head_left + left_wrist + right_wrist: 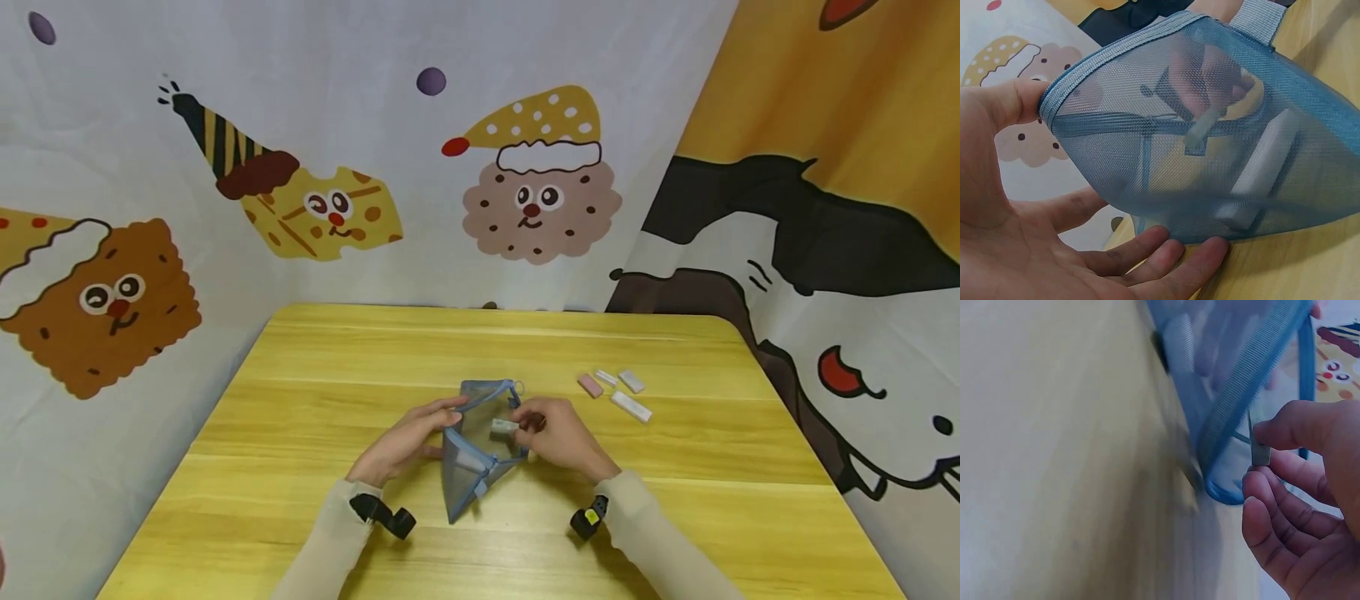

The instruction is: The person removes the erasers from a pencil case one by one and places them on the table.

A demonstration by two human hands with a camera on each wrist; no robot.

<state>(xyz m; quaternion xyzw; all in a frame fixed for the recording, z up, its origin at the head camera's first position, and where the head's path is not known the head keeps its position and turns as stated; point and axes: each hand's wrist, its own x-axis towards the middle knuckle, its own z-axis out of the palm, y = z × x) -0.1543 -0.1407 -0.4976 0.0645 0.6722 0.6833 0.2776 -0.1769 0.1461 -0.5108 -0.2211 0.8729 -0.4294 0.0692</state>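
Note:
A blue mesh zipper pouch (456, 487) stands unzipped on the table, its mouth spread wide. My left hand (401, 442) grips the pouch's left rim, thumb at the zipper edge and fingers along the mesh underneath. Between thumb and fingers my right hand (561, 433) pinches a small pale green block (502, 427), which looks like an eraser. That block is at the pouch's mouth, as the right wrist view also shows. Through the mesh in the left wrist view, a white oblong block (1261, 169) lies inside the pouch.
To the right, beyond my right hand, lie a pink block (590, 385), a thin white piece (606, 377), a greyish-white block (631, 381) and a longer white block (632, 407). A printed curtain (420, 283) hangs behind the wooden table (300, 367).

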